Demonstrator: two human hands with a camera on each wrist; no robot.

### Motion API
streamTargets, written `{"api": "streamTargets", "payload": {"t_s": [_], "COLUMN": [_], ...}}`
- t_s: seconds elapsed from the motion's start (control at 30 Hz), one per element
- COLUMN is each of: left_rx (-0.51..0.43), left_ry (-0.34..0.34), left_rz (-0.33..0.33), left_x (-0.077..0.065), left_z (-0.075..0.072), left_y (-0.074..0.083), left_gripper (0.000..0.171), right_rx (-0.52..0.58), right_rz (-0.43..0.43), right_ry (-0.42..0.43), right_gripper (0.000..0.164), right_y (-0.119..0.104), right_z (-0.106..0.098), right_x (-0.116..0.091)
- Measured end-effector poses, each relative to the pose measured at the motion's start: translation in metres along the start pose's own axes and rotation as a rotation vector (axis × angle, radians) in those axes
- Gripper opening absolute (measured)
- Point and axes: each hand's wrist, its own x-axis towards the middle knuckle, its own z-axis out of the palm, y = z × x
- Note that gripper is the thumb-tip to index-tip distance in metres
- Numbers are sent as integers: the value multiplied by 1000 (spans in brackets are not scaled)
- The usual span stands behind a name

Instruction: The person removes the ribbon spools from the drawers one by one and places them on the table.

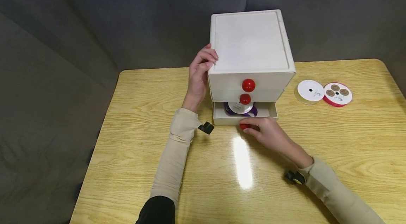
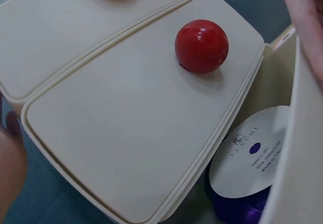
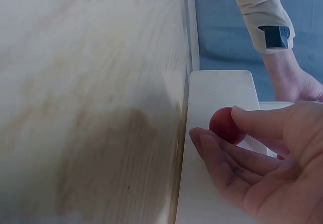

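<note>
The left sleeve (image 1: 172, 160) and right sleeve (image 1: 342, 196) reach across the wooden table (image 1: 142, 118) to a white drawer cabinet (image 1: 250, 41), right of middle by its far edge. The left hand (image 1: 200, 72) has its fingers half-curled over the cabinet's top left edge, presumably to steady it; the right hand (image 1: 269, 134) pinches a red knob (image 1: 244, 126) between thumb and fingers. That knob's bottom drawer (image 1: 226, 121) stands partly out below the others, facing the person, its front panel's long axis running left to right. Inside sits a purple ribbon spool (image 2: 242, 168). Towards the table's far right corner, a yellow-edged spool (image 1: 309, 93) and a red-edged spool (image 1: 337, 101) lie flat, likely there to stay out of the drawer's way.
</note>
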Motion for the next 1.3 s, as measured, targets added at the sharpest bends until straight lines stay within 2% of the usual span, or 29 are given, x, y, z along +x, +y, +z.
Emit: {"api": "streamTargets", "payload": {"t_s": [0.27, 1.3], "left_rx": [6, 0], "left_ry": [0, 7], "left_rz": [-15, 3], "left_x": [0, 0], "left_z": [0, 1], "left_y": [1, 2], "left_gripper": [19, 20], "right_rx": [-9, 3], "right_rz": [-16, -53], "right_ry": [-15, -35], "right_gripper": [29, 30], "right_y": [-2, -12], "right_z": [2, 9], "right_x": [-8, -37]}}
